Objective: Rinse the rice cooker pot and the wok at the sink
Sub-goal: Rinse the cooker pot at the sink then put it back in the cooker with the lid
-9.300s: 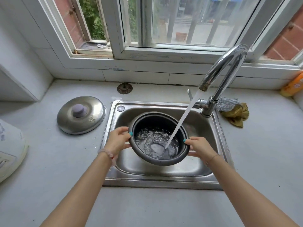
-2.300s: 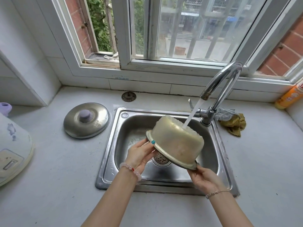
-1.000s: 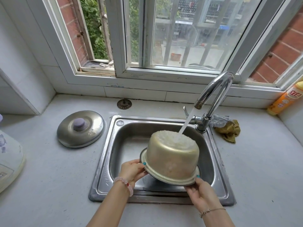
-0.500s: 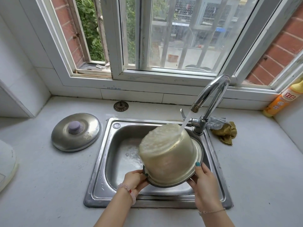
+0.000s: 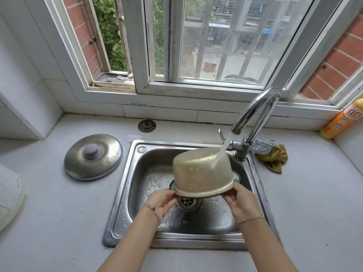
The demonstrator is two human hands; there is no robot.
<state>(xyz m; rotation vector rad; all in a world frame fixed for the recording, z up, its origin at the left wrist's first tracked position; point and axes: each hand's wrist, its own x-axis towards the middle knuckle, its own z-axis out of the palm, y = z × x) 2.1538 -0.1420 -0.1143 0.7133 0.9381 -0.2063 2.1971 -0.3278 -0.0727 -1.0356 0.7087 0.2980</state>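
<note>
The rice cooker pot (image 5: 202, 171) is held upside down over the steel sink (image 5: 125, 193), its yellowish metal outside facing me. Water from the curved faucet (image 5: 257, 112) runs onto the pot's upturned bottom at the right. My left hand (image 5: 163, 199) grips the rim at the lower left. My right hand (image 5: 241, 201) grips the rim at the lower right, thumb on top of the rim. The open drain (image 5: 187, 202) shows below the pot. No wok is in view.
A round metal lid (image 5: 94, 157) with a purple knob lies on the counter left of the sink. A sink strainer (image 5: 147, 126) sits by the wall. A scourer and yellow cloth (image 5: 273, 157) lie behind the faucet, an orange bottle (image 5: 341, 119) at far right, a white appliance (image 5: 9, 195) at far left.
The pot, earlier upright and filling with water, is now inverted. In the last second I tilted it left, then brought its bottom level again under the stream.
</note>
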